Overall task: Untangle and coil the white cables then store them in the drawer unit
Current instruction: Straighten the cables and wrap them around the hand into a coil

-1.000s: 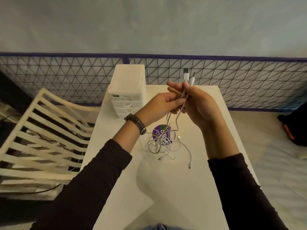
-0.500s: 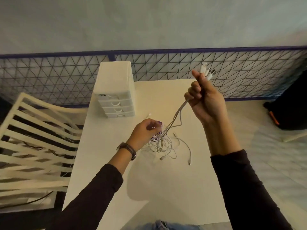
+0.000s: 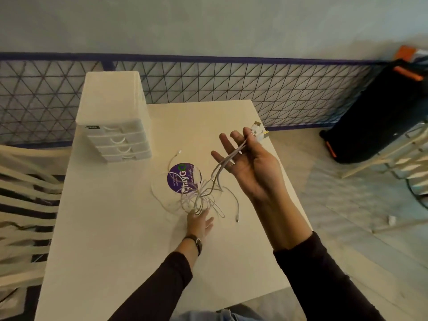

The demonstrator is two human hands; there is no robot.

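Right hand [image 3: 251, 167] raised over the table [image 3: 111, 228], palm up, fingers spread wide; cable [image 3: 228, 158] strands laid across the palm, plugs [image 3: 258, 133] pinched near the thumb. Left hand [image 3: 199, 222] low on the table, fingers loosely splayed, tips in the tangle [image 3: 199, 198]; whether any strand is gripped cannot be told. Tangle resting on the table over and beside a purple sticker [image 3: 179, 174], loose ends trailing outward. Drawer unit [image 3: 113, 128] at the far left corner, all drawers closed, well apart from the cables.
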